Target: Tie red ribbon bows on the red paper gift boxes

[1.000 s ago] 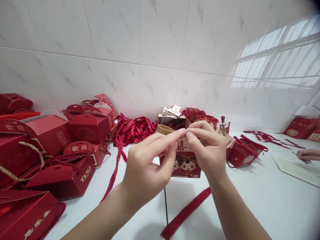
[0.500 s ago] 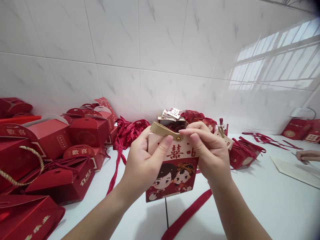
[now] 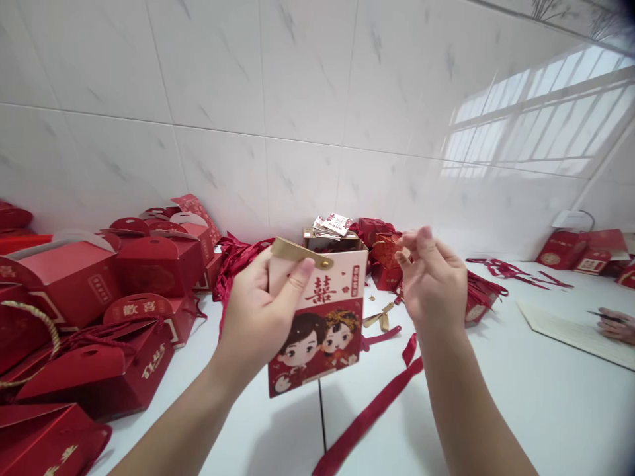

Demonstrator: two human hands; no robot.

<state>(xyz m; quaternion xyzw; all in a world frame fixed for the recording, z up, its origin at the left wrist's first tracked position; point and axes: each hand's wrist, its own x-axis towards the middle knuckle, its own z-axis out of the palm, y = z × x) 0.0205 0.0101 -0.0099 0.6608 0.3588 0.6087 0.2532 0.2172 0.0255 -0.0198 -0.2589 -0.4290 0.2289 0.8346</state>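
My left hand point(image 3: 262, 311) grips a red and cream gift box point(image 3: 317, 330) near its top left corner, thumb on the front. The box is slightly tilted and shows two cartoon figures under a red double character. A gold strap point(image 3: 300, 253) runs across its top edge, with a brass stud at the strap's end. My right hand point(image 3: 434, 284) is raised to the right, apart from the box. Its fingers are curled with the tips close together; whether anything small is between them I cannot make out. Below lies a long red ribbon point(image 3: 372, 416) on the white table.
Red gift boxes point(image 3: 143, 264) are piled at the left, beside a heap of red ribbon point(image 3: 241, 258). Behind stands an open box with small cards point(image 3: 332, 225) on top. At right, another person's hand point(image 3: 618, 324) holds a pen over a paper sheet point(image 3: 575, 327). A tiled wall point(image 3: 297, 99) closes the back.
My right hand has let go of the gift box's strap and moved right and up, away from it. The box in my left hand has shifted slightly left in view, which has also turned.
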